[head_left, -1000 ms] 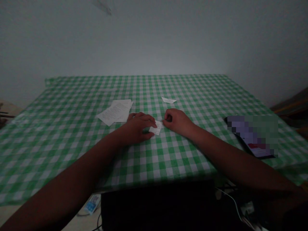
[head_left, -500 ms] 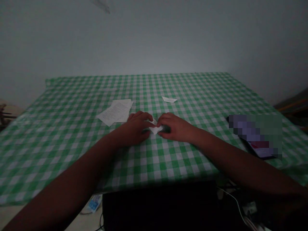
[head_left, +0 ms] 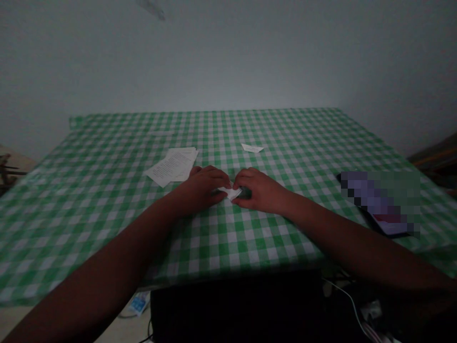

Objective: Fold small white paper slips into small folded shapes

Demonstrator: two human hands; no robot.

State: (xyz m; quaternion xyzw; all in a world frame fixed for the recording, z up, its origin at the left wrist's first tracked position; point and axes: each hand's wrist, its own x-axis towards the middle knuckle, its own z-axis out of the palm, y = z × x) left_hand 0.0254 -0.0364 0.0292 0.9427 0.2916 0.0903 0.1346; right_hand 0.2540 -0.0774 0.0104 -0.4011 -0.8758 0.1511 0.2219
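Note:
Between my two hands is a small folded piece of white paper (head_left: pixel 232 193), just over the checked cloth. My left hand (head_left: pixel 207 188) grips its left side, the thumb below and the fingertips above. On the opposite side, my right hand (head_left: pixel 255 189) pinches the paper between thumb and curled fingers. The fingertips of both hands nearly meet over it and cover its upper part. Beyond my left hand lie printed paper sheets (head_left: pixel 173 166), overlapping and fanned out. A folded paper boat shape (head_left: pixel 252 148) lies farther back, past my right hand.
A green and white checked cloth (head_left: pixel 228 243) covers the table. To the right lies a dark-edged device (head_left: pixel 382 221) with a lit screen, partly blurred out. The table ends at a plain wall (head_left: pixel 228 57). A pale cable (head_left: pixel 348 295) hangs below the front edge at right.
My left fingertips have come inward and down over the top of the paper, nearer the right fingers. The paper's upper point, visible before, is now mostly covered. My right hand has barely moved.

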